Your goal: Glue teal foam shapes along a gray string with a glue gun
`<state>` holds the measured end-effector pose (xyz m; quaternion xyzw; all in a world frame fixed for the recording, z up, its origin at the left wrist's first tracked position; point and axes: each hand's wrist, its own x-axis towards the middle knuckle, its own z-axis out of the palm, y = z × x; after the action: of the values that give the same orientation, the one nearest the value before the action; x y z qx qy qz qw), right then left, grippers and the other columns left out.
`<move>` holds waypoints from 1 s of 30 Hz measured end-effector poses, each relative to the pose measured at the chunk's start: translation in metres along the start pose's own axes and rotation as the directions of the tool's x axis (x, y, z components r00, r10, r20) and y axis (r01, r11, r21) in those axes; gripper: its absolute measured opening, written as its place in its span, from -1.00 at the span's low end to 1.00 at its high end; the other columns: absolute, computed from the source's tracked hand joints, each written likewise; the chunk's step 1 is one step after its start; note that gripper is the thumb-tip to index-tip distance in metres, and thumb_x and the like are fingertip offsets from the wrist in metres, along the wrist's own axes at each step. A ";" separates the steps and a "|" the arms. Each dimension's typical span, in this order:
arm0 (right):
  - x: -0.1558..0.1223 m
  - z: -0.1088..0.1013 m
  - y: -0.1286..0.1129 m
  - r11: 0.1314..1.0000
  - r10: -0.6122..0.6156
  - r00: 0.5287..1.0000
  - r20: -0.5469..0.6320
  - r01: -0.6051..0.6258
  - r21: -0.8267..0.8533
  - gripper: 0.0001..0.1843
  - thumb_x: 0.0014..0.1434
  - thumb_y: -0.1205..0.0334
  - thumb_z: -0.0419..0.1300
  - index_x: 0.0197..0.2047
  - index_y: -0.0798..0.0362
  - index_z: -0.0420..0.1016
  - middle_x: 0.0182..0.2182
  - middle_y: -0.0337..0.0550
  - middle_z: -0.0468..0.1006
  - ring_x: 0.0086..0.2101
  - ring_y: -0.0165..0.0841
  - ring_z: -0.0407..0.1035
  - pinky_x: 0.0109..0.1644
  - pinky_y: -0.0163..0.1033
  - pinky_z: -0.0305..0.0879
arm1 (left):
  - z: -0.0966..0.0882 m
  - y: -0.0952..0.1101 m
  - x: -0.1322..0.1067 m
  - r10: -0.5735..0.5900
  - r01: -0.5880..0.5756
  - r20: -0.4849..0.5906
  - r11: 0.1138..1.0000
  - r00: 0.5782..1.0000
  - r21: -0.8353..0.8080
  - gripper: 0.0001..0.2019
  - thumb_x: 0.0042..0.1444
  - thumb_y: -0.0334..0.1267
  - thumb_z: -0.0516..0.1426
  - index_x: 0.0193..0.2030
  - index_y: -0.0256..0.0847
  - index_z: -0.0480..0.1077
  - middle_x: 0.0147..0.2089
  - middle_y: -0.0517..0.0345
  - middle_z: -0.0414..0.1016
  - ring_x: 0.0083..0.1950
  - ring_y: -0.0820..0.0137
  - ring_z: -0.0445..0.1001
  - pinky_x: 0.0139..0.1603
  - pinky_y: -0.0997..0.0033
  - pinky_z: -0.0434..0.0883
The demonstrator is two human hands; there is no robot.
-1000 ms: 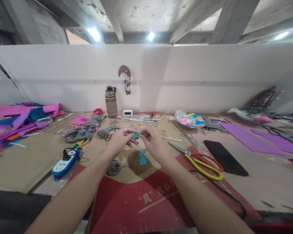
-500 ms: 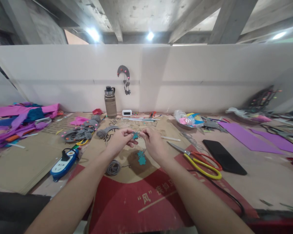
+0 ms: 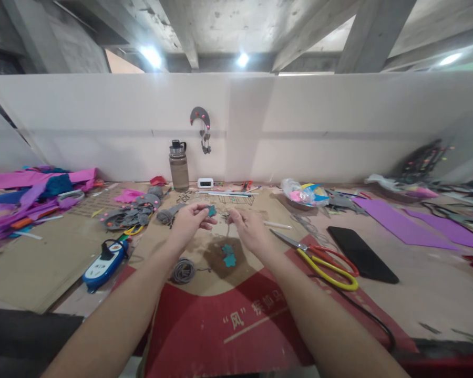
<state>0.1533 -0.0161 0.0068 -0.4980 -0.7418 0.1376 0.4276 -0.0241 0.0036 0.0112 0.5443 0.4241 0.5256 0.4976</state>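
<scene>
Between the thumb and finger of my left hand [image 3: 189,219] is a small teal felt star [image 3: 212,211]. My right hand [image 3: 246,227], just across from it, pinches a grey string [image 3: 228,229] that hangs downward. Whether a needle is also in those fingertips is too small to tell. Below my hands, teal star-shaped felt pieces [image 3: 229,260] lie close together on the cardboard, a grey bit among them. A coil of grey cord [image 3: 183,271] rests to their left, its loose end pointing right.
Scissors [image 3: 327,262] with red and yellow handles lie right, beside a black phone [image 3: 361,254]. A blue-white power strip [image 3: 104,265] is at left. Behind stand a water bottle [image 3: 178,167] and a small clock [image 3: 205,182]. Pinned grey felt pieces [image 3: 132,214] pile up at left.
My hands have moved apart. The teal star has gone left with my left hand, and grey string now shows below my right fingertips.
</scene>
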 end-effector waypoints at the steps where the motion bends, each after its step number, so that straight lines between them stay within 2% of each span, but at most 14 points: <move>1: 0.002 -0.003 0.005 0.998 0.032 0.999 -0.027 -0.033 -0.051 -0.55 0.27 0.03 -0.16 -0.40 0.06 0.43 -0.42 -0.15 0.50 -0.34 -0.37 0.36 -0.23 -0.30 0.17 | -0.002 0.001 0.001 0.015 -0.015 -0.023 1.000 1.000 -0.002 -0.82 0.02 -0.34 0.15 -0.21 -0.33 0.35 -0.40 0.06 0.51 -0.44 0.38 0.54 -0.52 0.50 0.46; 2: 0.004 -0.006 0.010 0.989 0.072 0.996 -0.056 -0.079 -0.122 -0.59 0.26 0.04 -0.12 -0.33 0.07 0.44 -0.38 -0.12 0.51 -0.32 -0.35 0.37 -0.22 -0.29 0.18 | -0.004 0.003 0.002 0.028 -0.028 -0.041 1.000 0.999 -0.004 -0.82 0.02 -0.34 0.15 -0.21 -0.34 0.35 -0.39 0.05 0.51 -0.44 0.39 0.54 -0.52 0.51 0.45; 4: 0.006 -0.009 0.024 0.934 0.179 0.981 -0.077 -0.194 -0.302 -0.62 0.21 0.02 -0.05 -0.32 0.11 0.45 -0.35 -0.02 0.52 -0.30 -0.29 0.38 -0.22 -0.25 0.19 | -0.006 0.005 0.003 0.039 -0.040 -0.073 0.999 0.997 -0.012 -0.82 0.01 -0.34 0.15 -0.21 -0.34 0.35 -0.39 0.06 0.51 -0.44 0.41 0.53 -0.52 0.51 0.45; 5: 0.006 -0.009 0.031 0.889 0.243 0.968 -0.063 -0.248 -0.386 -0.61 0.17 0.00 0.00 -0.37 0.14 0.45 -0.36 0.06 0.52 -0.29 -0.23 0.39 -0.21 -0.22 0.20 | -0.007 0.006 0.003 0.042 -0.043 -0.084 0.999 0.996 -0.020 -0.82 0.01 -0.35 0.15 -0.22 -0.34 0.35 -0.39 0.06 0.51 -0.44 0.41 0.53 -0.51 0.51 0.45; 7: 0.004 -0.005 0.044 0.845 0.330 0.943 0.034 -0.279 -0.457 -0.65 0.05 0.01 0.15 -0.41 0.18 0.46 -0.36 0.18 0.52 -0.28 -0.16 0.40 -0.22 -0.19 0.22 | -0.006 0.007 0.003 0.048 -0.051 -0.089 0.998 0.995 -0.037 -0.82 -0.01 -0.35 0.16 -0.22 -0.33 0.36 -0.38 0.06 0.51 -0.43 0.41 0.53 -0.49 0.50 0.46; 9: 0.001 0.002 0.055 0.875 0.359 0.931 0.071 -0.309 -0.374 -0.77 -0.09 0.17 0.26 -0.43 0.19 0.45 -0.35 0.21 0.52 -0.28 -0.15 0.41 -0.25 -0.20 0.23 | -0.006 0.006 0.002 0.055 -0.059 -0.079 0.997 0.995 -0.047 -0.81 -0.02 -0.33 0.17 -0.23 -0.33 0.37 -0.35 0.04 0.52 -0.41 0.39 0.54 -0.48 0.48 0.47; 12: -0.002 0.010 0.064 0.888 0.383 0.923 0.047 -0.353 -0.295 -0.88 -0.09 0.31 0.22 -0.41 0.16 0.44 -0.42 0.13 0.52 -0.39 -0.23 0.42 -0.37 -0.25 0.23 | -0.007 0.005 0.002 0.041 -0.045 -0.068 0.997 0.997 -0.056 -0.82 -0.04 -0.32 0.18 -0.26 -0.32 0.38 -0.37 0.06 0.51 -0.41 0.38 0.54 -0.53 0.51 0.43; 17: 0.004 0.009 0.072 0.890 0.449 0.890 0.076 -0.438 -0.128 -0.88 -0.13 0.23 0.21 -0.52 0.10 0.39 -0.65 -0.16 0.43 -0.64 -0.38 0.30 -0.61 -0.34 0.11 | -0.011 0.003 0.005 -0.022 0.010 -0.099 0.992 0.995 -0.123 -0.84 -0.06 -0.32 0.20 -0.30 -0.31 0.39 -0.40 0.10 0.51 -0.48 0.47 0.50 -0.64 0.62 0.30; 21: 0.010 0.008 0.067 0.878 0.477 0.877 0.056 -0.478 0.003 -0.85 -0.05 0.22 0.11 -0.42 0.12 0.41 -0.62 -0.17 0.43 -0.64 -0.41 0.28 -0.63 -0.35 0.13 | -0.015 0.003 0.007 -0.062 0.040 -0.092 0.974 0.994 -0.222 -0.87 -0.03 -0.37 0.18 -0.31 -0.32 0.38 -0.36 0.06 0.54 -0.45 0.49 0.51 -0.54 0.61 0.37; 23: 0.011 0.006 0.055 0.881 0.443 0.896 0.032 -0.441 0.169 -0.79 -0.03 0.25 0.06 -0.29 0.12 0.40 -0.51 -0.16 0.47 -0.58 -0.40 0.32 -0.57 -0.34 0.22 | -0.015 0.004 0.007 -0.068 0.046 -0.081 0.968 0.994 -0.246 -0.88 -0.02 -0.37 0.18 -0.30 -0.33 0.38 -0.36 0.04 0.55 -0.40 0.47 0.53 -0.48 0.58 0.41; 25: 0.009 0.002 0.038 0.870 0.356 0.934 -0.010 -0.328 0.369 -0.69 -0.05 0.30 0.04 -0.17 0.08 0.36 -0.34 -0.15 0.50 -0.48 -0.40 0.38 -0.45 -0.31 0.31 | -0.016 0.004 0.007 -0.078 0.057 -0.075 0.968 0.994 -0.245 -0.87 -0.01 -0.38 0.17 -0.28 -0.33 0.39 -0.36 0.03 0.55 -0.39 0.44 0.54 -0.47 0.57 0.42; 27: 0.006 -0.002 0.020 0.866 0.275 0.961 -0.031 -0.233 0.442 -0.68 -0.05 0.33 0.05 -0.16 0.05 0.33 -0.32 -0.17 0.49 -0.45 -0.41 0.39 -0.36 -0.30 0.34 | -0.016 0.004 0.007 -0.095 0.072 -0.089 0.969 0.992 -0.234 -0.87 -0.01 -0.38 0.17 -0.27 -0.33 0.39 -0.35 0.03 0.55 -0.40 0.44 0.54 -0.50 0.58 0.41; 30: 0.000 -0.006 -0.002 0.855 0.145 0.989 0.034 -0.142 0.499 -0.72 0.02 0.31 0.02 -0.14 0.04 0.31 -0.31 -0.18 0.49 -0.48 -0.44 0.36 -0.34 -0.31 0.32 | -0.017 0.004 0.007 -0.109 0.083 -0.114 0.974 0.988 -0.212 -0.86 -0.02 -0.38 0.18 -0.27 -0.33 0.39 -0.34 0.03 0.55 -0.42 0.44 0.54 -0.55 0.60 0.38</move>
<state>0.1569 -0.0185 0.0112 -0.4243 -0.6406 0.3553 0.5323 -0.0410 0.0121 0.0150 0.4345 0.4231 0.5753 0.5488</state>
